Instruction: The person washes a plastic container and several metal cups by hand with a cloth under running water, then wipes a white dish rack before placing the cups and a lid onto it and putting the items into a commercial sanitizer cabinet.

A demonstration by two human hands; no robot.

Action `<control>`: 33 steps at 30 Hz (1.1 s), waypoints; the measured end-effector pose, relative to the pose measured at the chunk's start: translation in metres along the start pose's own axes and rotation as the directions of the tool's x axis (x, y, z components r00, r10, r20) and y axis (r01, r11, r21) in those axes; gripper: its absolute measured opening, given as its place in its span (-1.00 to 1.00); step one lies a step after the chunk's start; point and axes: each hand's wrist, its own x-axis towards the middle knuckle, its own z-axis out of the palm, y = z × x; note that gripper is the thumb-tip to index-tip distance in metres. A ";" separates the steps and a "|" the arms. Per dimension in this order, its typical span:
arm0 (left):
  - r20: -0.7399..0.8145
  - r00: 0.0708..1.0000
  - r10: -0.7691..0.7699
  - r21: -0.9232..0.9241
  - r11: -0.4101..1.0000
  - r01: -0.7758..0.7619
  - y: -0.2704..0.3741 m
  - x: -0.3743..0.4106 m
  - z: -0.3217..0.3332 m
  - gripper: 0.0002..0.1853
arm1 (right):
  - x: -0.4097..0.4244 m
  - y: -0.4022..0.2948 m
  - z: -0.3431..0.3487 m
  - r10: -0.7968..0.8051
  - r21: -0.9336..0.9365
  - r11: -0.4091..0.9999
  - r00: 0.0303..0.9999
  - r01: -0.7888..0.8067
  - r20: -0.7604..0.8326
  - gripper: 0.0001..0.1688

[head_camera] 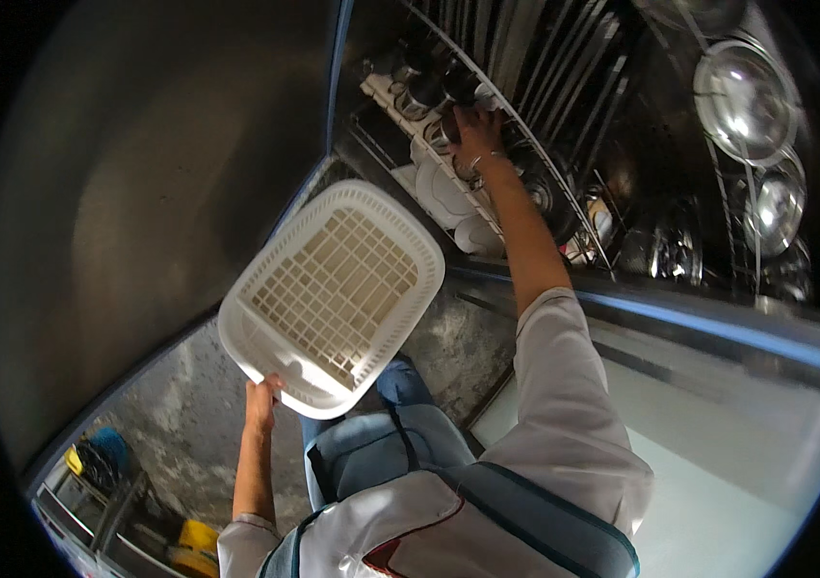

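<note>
A white plastic dish basket with a grid bottom is tilted in front of me. My left hand grips its rim at the lower left corner. Nothing can be made out inside the basket. My right hand reaches into a wire shelf rack, its fingers at a dark cup or small pot whose shape is partly covered by the hand; whether it is grasped does not show. Metal cups stand beside that hand on the same shelf. White plates lie on a lower level.
Shiny metal bowls or lids sit in the rack at the right. A large metal panel fills the left side. At lower left, a yellow object is near a metal frame. A pale surface lies at lower right.
</note>
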 end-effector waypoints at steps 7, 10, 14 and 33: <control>-0.011 0.997 0.082 -0.100 0.991 -0.083 -0.043 0.019 -0.005 -0.86 | -0.063 -0.071 -0.092 -0.106 0.113 0.984 0.963 0.137 -0.246 -0.32; -0.035 0.997 0.062 -0.027 0.998 -0.063 -0.025 0.006 0.002 -0.86 | -0.053 -0.050 -0.054 -0.059 0.206 0.974 0.981 0.098 -0.186 -0.20; 0.001 0.996 0.084 -0.021 0.996 -0.084 -0.022 0.012 0.002 -0.87 | -0.033 -0.046 -0.028 0.006 0.189 0.982 1.000 -0.004 -0.012 -0.17; 0.049 0.999 0.022 -0.148 0.989 -0.014 -0.062 0.040 -0.026 -0.71 | -0.060 -0.170 -0.050 0.085 0.602 0.795 0.970 0.072 -0.228 -0.10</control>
